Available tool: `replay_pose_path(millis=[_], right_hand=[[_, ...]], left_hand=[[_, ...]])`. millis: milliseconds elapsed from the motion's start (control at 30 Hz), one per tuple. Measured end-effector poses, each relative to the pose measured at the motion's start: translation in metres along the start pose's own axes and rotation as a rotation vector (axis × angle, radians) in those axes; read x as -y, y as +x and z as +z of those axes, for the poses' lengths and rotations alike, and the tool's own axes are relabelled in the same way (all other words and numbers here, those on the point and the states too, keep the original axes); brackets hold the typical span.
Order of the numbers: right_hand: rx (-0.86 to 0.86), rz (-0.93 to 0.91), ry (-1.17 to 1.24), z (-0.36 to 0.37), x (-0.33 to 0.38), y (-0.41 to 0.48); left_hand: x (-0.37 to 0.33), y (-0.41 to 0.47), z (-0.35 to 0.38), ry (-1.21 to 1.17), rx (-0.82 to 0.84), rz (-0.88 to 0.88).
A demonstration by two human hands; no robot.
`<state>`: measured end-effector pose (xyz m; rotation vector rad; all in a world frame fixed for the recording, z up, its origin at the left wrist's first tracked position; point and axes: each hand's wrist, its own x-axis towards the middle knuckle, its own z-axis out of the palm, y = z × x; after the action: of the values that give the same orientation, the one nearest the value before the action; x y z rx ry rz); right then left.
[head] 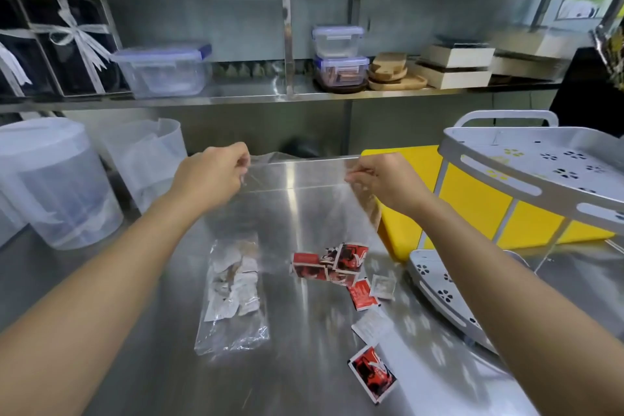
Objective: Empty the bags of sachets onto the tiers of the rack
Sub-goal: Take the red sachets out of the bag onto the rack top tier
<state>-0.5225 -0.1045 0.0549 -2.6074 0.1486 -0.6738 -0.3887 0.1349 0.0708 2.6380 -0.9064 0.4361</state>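
Note:
My left hand (211, 176) and my right hand (385, 181) each pinch a top corner of a clear plastic bag (297, 213) and hold it up above the steel table (304, 365). Red sachets (329, 263) are bunched in the bag's bottom. A second clear bag of white and brown sachets (233, 294) lies flat on the table below my left hand. Loose red sachets (371, 373) and white sachets (369, 326) lie on the table to the right. The grey tiered rack (499, 176) with flower cut-outs stands at the right, its lower tier (439, 287) near the loose sachets.
Two translucent plastic jugs (57, 179) stand at the left. A yellow board (472, 199) leans behind the rack. Steel wall shelves (270, 91) hold plastic containers, wooden plates, boxes and gift-wrapped dark boxes.

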Motion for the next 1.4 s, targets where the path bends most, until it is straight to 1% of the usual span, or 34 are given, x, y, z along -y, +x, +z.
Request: replay_pose_path(millis=[67,133,267,367,433,500,600,667,733,800,867,933,1033,1267,1400], right_hand=[[0.004,0.003,0.04,-0.002,0.002,-0.003],[0.005,-0.008,0.049,-0.002,0.005,-0.005],[0.012,-0.042,0.091,-0.005,0.015,-0.007],[-0.022,-0.059,0.128,-0.012,0.018,-0.01],[-0.07,-0.054,0.153,-0.016,0.015,-0.014],[-0.136,0.003,0.244,-0.02,0.01,-0.022],[-0.275,0.171,0.633,-0.016,-0.003,-0.042],[-0.302,0.253,0.809,-0.007,-0.013,-0.058],[-0.269,0.319,0.87,0.005,-0.02,-0.074],[-0.238,0.382,0.899,0.017,-0.024,-0.086],[-0.267,0.438,0.94,0.025,-0.025,-0.093],[-0.353,0.462,0.971,0.023,-0.023,-0.093],[-0.447,0.444,0.968,0.01,-0.018,-0.09],[-0.603,0.329,0.978,-0.059,0.006,-0.068],[-0.656,0.266,0.961,-0.094,0.016,-0.047]], left_hand=[[-0.008,0.0,-0.005,-0.014,0.087,0.026],[-0.025,-0.001,-0.008,0.027,0.149,0.11],[-0.077,-0.007,-0.005,-0.018,0.13,0.329],[-0.106,-0.007,0.001,-0.053,0.142,0.383],[-0.116,-0.003,0.0,-0.087,0.13,0.368],[-0.123,0.003,-0.004,-0.119,0.155,0.361],[-0.131,0.01,-0.013,-0.138,0.186,0.397],[-0.138,0.013,-0.02,-0.144,0.18,0.426],[-0.145,0.017,-0.028,-0.161,0.161,0.458],[-0.149,0.022,-0.038,-0.234,0.163,0.481],[-0.15,0.027,-0.047,-0.309,0.166,0.515],[-0.15,0.03,-0.051,-0.298,0.147,0.556],[-0.15,0.037,-0.058,-0.269,0.068,0.574],[-0.175,0.07,-0.101,-0.452,-0.15,0.588],[-0.2,0.088,-0.132,-0.494,-0.22,0.621]])
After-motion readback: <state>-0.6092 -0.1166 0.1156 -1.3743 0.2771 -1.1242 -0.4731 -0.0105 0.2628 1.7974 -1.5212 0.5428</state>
